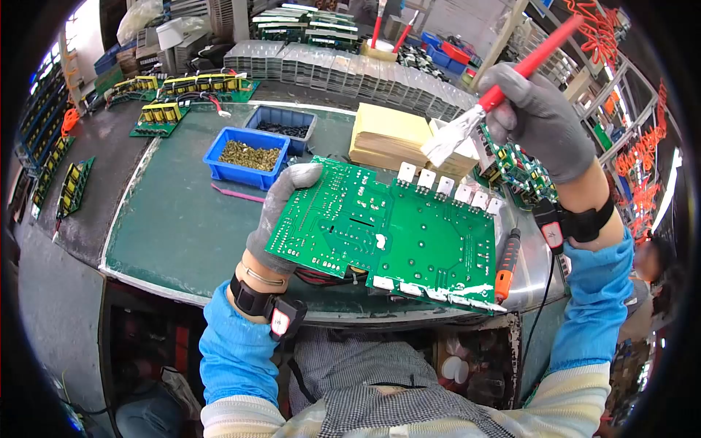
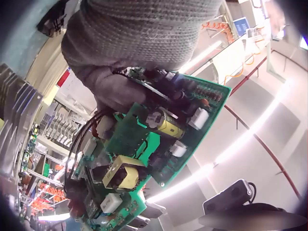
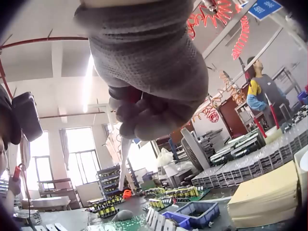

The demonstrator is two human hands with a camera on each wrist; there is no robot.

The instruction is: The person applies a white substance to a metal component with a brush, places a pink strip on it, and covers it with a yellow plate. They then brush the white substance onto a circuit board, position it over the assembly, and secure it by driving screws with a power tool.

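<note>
Right hand (image 1: 544, 120): fingers curled round one red-handled brush (image 1: 551, 45), bristles toward eight o'clock
Left hand (image 1: 274, 212): fingers wrapped round the nine-o'clock edge of one green circuit board (image 1: 398, 237); nearer hand
Board from bristles: seven o'clock, contact unclear; long axis half-past nine to half-past three
White tabs (image 1: 444, 185): six, board's one-to-two-o'clock edge
Bins (image 1: 237, 174): two, board's ten o'clock
Screwdriver (image 1: 509, 259): one, board's three o'clock

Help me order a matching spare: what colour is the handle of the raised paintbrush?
The paintbrush handle is red; it shows best in the head view.
</note>
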